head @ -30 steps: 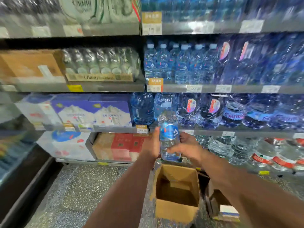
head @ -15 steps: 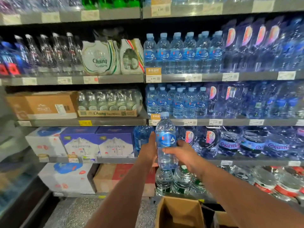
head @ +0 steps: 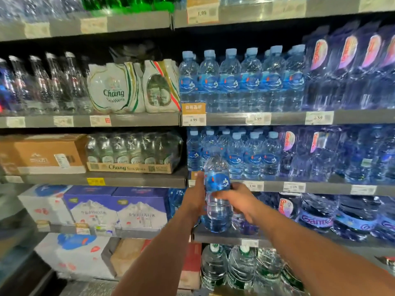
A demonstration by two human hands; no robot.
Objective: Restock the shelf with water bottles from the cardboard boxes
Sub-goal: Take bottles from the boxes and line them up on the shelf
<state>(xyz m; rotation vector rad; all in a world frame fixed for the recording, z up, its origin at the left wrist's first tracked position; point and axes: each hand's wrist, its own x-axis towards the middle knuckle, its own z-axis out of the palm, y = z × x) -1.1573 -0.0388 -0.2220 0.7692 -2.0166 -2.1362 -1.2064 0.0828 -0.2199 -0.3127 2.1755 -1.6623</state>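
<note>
The bottle (head: 217, 189) is upright, grasped by 2 hands: left hand (head: 195, 197) at its 9 o'clock, right hand (head: 239, 199) at its 3 o'clock. In 1 second it has risen to the shelf (head: 277, 185) edge. Matching bottles (head: 252, 154) stand at its 12 o'clock, so placement looks close.

water bottle (head: 217, 189), lifted: 1
upper blue-cap bottles (head: 230, 82), front row: 6
lower blue-cap bottles (head: 252, 157), front row: about 5, blurred
Chang wrapped packs (head: 115, 88): 2
Chang tray pack (head: 132, 152): 1
brown cardboard box (head: 47, 153): 1
purple-top cartons (head: 115, 208): 2
white carton (head: 44, 201) beside them: 1
green-cap bottles (head: 213, 265), lowest row: 2 caps visible
</note>
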